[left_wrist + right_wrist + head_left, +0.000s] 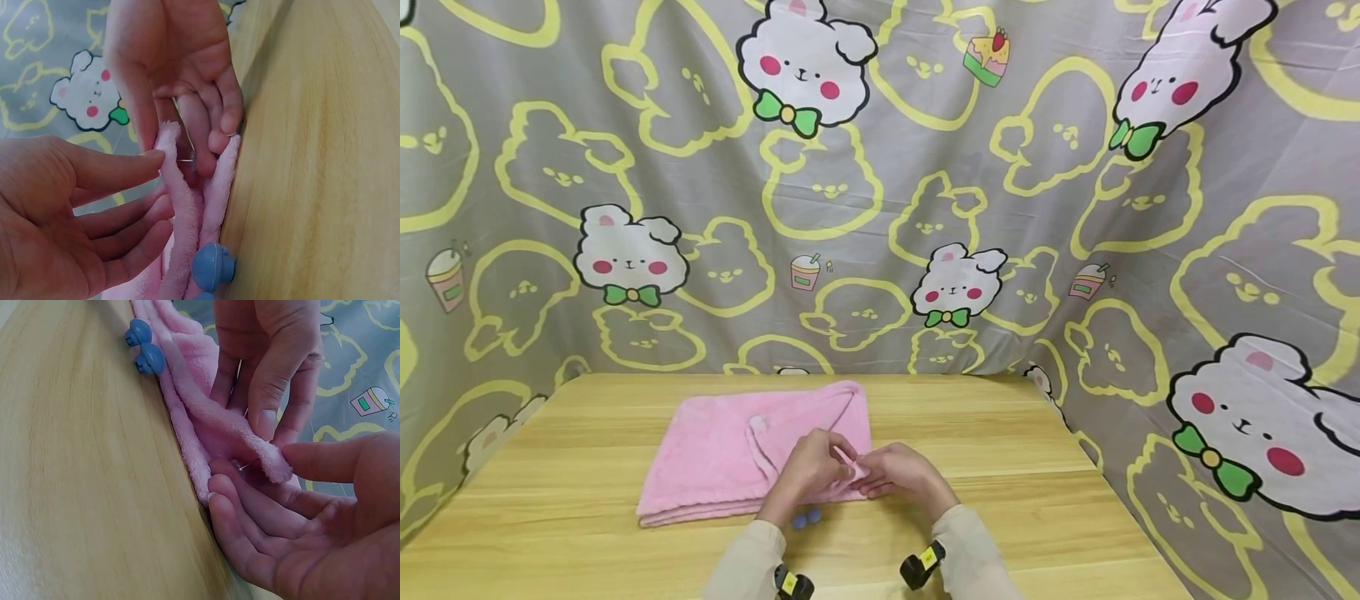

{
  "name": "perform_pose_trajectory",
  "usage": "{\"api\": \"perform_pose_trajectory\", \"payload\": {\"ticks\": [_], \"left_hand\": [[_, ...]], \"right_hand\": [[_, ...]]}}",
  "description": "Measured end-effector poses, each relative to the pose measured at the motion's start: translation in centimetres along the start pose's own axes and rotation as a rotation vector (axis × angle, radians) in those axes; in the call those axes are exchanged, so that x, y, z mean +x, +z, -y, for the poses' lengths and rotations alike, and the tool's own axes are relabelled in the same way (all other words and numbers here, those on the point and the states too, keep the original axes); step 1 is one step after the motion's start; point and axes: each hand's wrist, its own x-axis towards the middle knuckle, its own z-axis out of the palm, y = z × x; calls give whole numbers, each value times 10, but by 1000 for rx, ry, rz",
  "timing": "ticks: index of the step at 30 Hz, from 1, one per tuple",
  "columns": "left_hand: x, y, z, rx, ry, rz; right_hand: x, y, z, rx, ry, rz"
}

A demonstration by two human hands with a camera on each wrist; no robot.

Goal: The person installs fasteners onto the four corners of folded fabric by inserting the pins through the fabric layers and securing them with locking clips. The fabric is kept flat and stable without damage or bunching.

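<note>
A folded pink fleece blanket [715,450] lies on the wooden table, its near right corner between my two hands. My left hand [812,458] pinches the raised fleece edge [178,206] between thumb and fingers. Across from it, my right hand [902,471] has its thumb against the same edge and its fingers curled beneath the upper layer. At its fingertips it holds a thin pin [247,466] with a clear base, the shaft pointing at the fleece. Two blue mushroom-shaped caps [150,359] sit on the table against the blanket's near edge.
Table surface [1000,483] extends to the right of the blanket and in front of it. A grey curtain [865,183] printed with rabbits surrounds the table at the back and sides. Each wrist wears a small black camera [921,567].
</note>
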Motion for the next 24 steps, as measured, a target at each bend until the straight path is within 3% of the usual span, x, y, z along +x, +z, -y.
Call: {"api": "perform_pose_trajectory", "payload": {"ticks": [24], "left_hand": [[0,1,2,0,-20,43]], "right_hand": [[1,1,-1,40,-10,-4]]}}
